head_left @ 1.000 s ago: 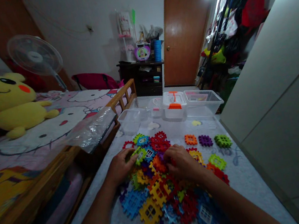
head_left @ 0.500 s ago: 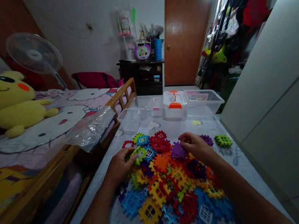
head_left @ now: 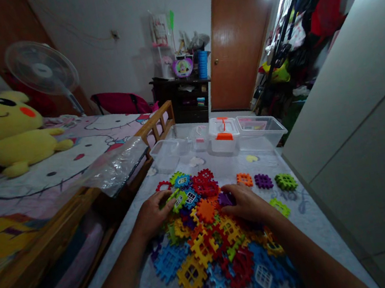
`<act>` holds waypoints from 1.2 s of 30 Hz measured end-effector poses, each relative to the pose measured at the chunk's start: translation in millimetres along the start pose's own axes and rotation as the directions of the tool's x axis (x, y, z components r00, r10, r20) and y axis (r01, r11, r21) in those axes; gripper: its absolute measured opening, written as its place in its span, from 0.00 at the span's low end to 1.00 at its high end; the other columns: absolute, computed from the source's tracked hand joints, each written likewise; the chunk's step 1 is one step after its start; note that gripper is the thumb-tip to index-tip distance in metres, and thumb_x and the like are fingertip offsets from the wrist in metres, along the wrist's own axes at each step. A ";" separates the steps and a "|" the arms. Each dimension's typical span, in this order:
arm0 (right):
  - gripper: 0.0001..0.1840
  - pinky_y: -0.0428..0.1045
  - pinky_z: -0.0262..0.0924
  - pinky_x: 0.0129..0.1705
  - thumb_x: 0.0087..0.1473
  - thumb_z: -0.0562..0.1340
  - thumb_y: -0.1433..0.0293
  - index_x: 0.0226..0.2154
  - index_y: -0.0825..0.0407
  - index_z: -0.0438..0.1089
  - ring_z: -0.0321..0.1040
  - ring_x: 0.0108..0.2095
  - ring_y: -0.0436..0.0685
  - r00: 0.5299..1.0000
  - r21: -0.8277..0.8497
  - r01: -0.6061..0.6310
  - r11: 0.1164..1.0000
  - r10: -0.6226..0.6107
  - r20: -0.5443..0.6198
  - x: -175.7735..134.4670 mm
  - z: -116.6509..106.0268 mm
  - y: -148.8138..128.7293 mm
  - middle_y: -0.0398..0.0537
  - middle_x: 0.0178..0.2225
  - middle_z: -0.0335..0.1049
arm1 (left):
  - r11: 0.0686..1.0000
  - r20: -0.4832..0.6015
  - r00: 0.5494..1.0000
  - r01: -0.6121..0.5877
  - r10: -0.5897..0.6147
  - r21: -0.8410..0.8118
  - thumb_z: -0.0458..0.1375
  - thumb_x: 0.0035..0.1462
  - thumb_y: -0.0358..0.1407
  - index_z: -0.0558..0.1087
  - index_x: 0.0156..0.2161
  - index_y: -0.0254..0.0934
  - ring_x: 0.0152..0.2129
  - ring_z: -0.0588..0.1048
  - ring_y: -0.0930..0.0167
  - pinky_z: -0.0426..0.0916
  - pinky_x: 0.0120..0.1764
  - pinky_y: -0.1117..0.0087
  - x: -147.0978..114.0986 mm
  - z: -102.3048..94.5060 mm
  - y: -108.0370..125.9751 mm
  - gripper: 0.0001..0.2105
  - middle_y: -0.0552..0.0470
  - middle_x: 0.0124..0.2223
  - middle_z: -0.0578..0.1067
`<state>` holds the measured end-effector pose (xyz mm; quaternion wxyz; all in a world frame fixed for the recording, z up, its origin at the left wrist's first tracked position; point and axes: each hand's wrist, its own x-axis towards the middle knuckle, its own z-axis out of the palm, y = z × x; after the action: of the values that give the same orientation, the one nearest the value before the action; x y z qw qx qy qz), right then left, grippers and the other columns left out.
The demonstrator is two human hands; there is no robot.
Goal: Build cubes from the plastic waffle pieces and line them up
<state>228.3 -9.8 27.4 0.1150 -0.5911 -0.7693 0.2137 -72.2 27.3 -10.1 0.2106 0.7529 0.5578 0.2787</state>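
A heap of colourful plastic interlocking building blocks (head_left: 206, 211) lies on the cloth-covered surface in front of me. At the heap's left side, my left hand (head_left: 153, 214) has thumb and fingers closed on the edge of a light green building block (head_left: 179, 201) with a white window grid. My right hand (head_left: 244, 202) reaches over the right side of the heap, its fingers closed around a purple building block (head_left: 225, 199), partly hidden by the hand. An orange flat block (head_left: 206, 210) lies between the hands.
Right of the heap sit an orange block (head_left: 244, 179), a purple block (head_left: 263, 181), a green block (head_left: 286, 181) and a light green block (head_left: 280, 207). Clear plastic boxes (head_left: 263, 139) and an orange-latched box (head_left: 225, 144) line the far end. A wooden bed rail (head_left: 157, 123) borders the left.
My right hand has shifted left and slightly nearer to me over the heap, with the purple block. The orange and light green blocks on the right now show. My left hand stays put.
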 end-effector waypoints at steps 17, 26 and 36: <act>0.33 0.55 0.56 0.55 0.46 0.64 0.71 0.56 0.51 0.62 0.64 0.52 0.60 0.975 0.093 0.041 0.995 -0.019 -0.224 -2.4 -37.2 46.0 0.53 0.52 0.65 | 1.000 -0.003 1.000 0.004 -0.004 -0.007 0.53 0.55 0.54 0.76 0.45 0.40 0.43 0.77 0.63 0.69 0.48 0.65 0.9 -0.7 -0.9 0.23 0.48 0.46 0.79; 0.29 0.53 0.56 0.52 0.45 0.62 0.74 0.52 0.53 0.65 0.64 0.50 0.61 0.961 -0.163 -0.199 0.966 0.159 -0.228 -14.2 -59.0 111.7 0.56 0.52 0.64 | 1.000 0.004 1.000 0.018 -0.018 0.016 0.52 0.55 0.54 0.76 0.44 0.40 0.41 0.78 0.63 0.70 0.45 0.67 0.3 -0.4 -1.1 0.23 0.49 0.45 0.80; 0.32 0.61 0.46 0.54 0.43 0.65 0.72 0.54 0.47 0.66 0.57 0.56 0.69 0.949 -0.332 -0.297 0.895 0.237 -0.210 -9.2 -41.6 114.8 0.55 0.57 0.64 | 1.000 -0.001 1.000 0.009 -0.009 0.012 0.53 0.55 0.53 0.76 0.44 0.40 0.42 0.78 0.63 0.70 0.46 0.67 0.1 -1.3 0.3 0.22 0.49 0.45 0.80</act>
<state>347.5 13.4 11.5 0.0373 -0.7177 -0.6945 0.0339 -72.7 27.4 -8.8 0.2068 0.7515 0.5630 0.2748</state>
